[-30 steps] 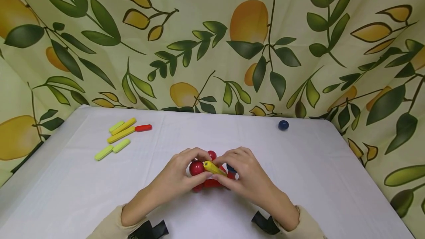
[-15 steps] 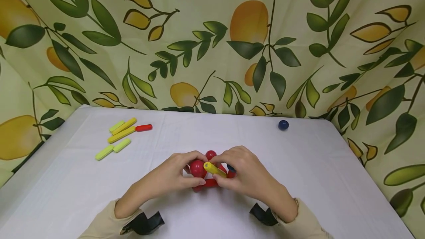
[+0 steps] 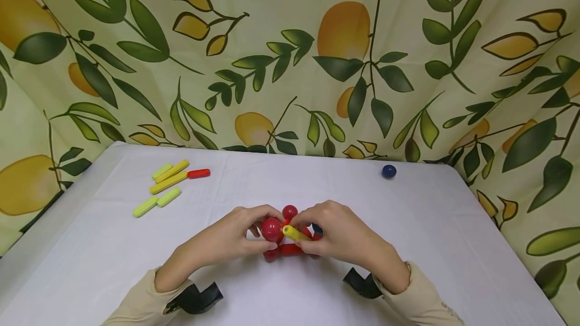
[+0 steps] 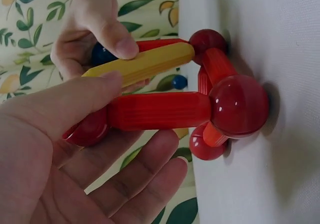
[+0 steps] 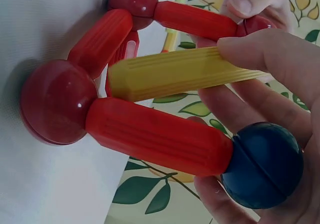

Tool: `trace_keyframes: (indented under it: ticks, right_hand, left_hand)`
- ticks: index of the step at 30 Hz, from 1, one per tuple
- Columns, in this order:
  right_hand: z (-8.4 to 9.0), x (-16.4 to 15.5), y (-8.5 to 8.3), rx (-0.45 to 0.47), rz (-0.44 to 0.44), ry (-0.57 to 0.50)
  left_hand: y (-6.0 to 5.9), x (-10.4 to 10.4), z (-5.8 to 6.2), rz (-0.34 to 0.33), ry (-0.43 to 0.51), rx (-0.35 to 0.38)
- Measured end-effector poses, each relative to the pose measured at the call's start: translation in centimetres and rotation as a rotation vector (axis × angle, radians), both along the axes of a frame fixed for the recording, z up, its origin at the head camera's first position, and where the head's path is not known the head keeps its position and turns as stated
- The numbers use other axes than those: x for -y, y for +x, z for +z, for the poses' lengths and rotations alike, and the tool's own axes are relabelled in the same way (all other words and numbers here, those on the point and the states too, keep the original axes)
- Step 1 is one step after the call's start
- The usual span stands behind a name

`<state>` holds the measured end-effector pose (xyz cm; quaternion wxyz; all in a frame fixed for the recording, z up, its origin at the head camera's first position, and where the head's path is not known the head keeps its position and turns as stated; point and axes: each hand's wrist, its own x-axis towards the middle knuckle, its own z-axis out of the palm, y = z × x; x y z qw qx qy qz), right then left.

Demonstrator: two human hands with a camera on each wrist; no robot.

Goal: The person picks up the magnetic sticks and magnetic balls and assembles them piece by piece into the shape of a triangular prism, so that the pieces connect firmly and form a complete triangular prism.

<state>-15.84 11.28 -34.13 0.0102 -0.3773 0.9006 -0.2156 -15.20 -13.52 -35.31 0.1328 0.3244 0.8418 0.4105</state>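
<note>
A frame of red rods (image 4: pixel 160 111) and red balls (image 4: pixel 239 106) stands on the table between the hands. One upright rod is topped by a red ball (image 3: pixel 272 229), held between the thumb and fingers of my left hand (image 3: pixel 233 238). My right hand (image 3: pixel 337 230) pinches a yellow rod (image 5: pixel 170 72), which slants over the inside of the frame, one end near that held ball. Whether the yellow rod touches the ball or the frame, I cannot tell. A blue ball (image 5: pixel 262 165) caps another upright red rod (image 5: pixel 160 136), close to the right palm.
On the far left of the white table (image 3: pixel 226 180) lie yellow rods (image 3: pixel 169 182), pale green rods (image 3: pixel 168 196) and one red rod (image 3: pixel 199 173). A loose blue ball (image 3: pixel 388 171) rests near the far right edge. A leaf-patterned curtain (image 3: pixel 290 64) hangs behind.
My left hand has drawn slightly back from the yellow rod and keeps to the red ball. The right hand keeps its pinch on the yellow rod, nearly in place.
</note>
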Motion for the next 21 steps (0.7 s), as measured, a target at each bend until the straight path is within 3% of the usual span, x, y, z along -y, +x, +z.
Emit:
trace_keyframes:
  ticks: [21]
  right_hand:
    - [-0.87, 0.45, 0.09, -0.143, 0.028, -0.015]
  left_hand:
    - [-0.20, 0.48, -0.06, -0.045, -0.022, 0.014]
